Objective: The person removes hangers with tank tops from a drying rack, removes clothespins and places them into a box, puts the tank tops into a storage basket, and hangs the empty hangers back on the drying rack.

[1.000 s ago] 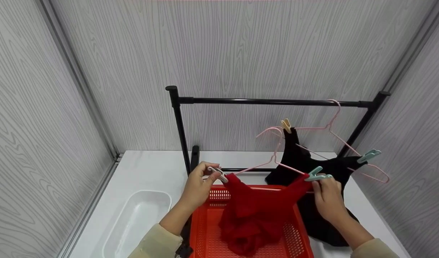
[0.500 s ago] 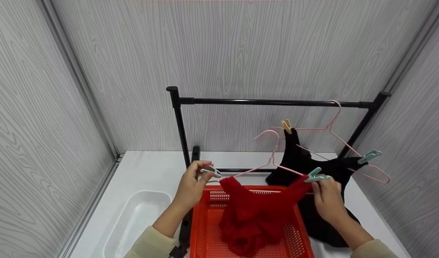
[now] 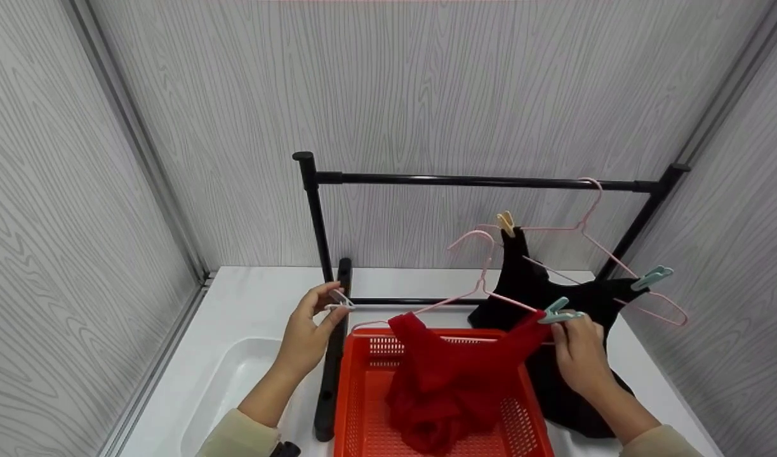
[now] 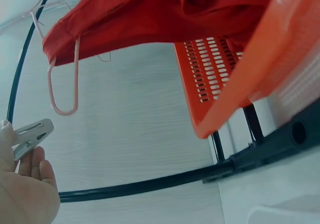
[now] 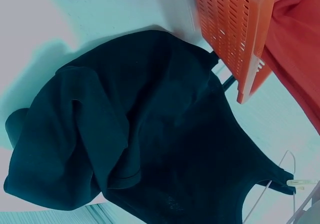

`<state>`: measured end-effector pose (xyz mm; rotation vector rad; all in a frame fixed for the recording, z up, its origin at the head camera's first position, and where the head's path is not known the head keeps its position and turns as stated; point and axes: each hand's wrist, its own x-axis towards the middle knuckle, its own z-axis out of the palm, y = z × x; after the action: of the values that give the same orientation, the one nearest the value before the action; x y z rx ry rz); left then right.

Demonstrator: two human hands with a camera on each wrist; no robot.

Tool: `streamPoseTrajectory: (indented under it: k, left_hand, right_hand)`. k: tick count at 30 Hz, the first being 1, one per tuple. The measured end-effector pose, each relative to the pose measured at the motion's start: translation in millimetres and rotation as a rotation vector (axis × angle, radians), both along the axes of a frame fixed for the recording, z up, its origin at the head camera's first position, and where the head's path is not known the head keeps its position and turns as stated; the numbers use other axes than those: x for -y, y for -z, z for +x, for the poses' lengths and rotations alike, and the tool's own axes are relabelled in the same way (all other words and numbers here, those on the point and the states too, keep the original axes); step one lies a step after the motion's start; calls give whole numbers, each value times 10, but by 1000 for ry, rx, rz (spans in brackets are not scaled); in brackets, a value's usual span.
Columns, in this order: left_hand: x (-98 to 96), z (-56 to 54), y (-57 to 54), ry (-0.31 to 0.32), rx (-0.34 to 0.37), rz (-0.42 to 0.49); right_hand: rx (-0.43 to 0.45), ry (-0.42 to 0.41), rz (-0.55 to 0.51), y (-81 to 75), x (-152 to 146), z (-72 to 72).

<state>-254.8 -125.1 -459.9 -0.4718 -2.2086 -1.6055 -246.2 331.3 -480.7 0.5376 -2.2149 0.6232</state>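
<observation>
Okay, left hand has a white clothespin pinched between thumb and fingertips, clear of the cloth; left wrist view shows it near the end loop of the front pink hanger, apart from it. Right hand has fingers curled and grips that hanger's right end, just under a mint clothespin, which sits on the right strap of the red garment. Red garment hangs on the front hanger by both straps, lower part bunched down in the red basket; hanger's left loop pokes out past the left strap. Front hanger's hook is free in the air, below the bar of the black rack. Back pink hanger hooks over that bar toward its right end, carrying a black garment with a yellow clothespin and a teal clothespin. White tray on the table, left of the basket
</observation>
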Motion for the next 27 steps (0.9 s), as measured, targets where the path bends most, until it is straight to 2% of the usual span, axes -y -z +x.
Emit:
streamPoseTrajectory:
  k: [11,20,24,27]
  left_hand:
    - [372,31,133,-136,-1,-20]
    - [677,17,353,-210,49,-122]
    - [752,36,465,-222,74,-179]
    - [796,47,545,-210,125,-213]
  right_hand:
    - [4,-3,-6,-5,-10,1]
    - [0,-4,-4,-4,-41,-5]
    - [13,-1,-9,-2,-44,11]
    - [23,5,-8,-1,-40,26]
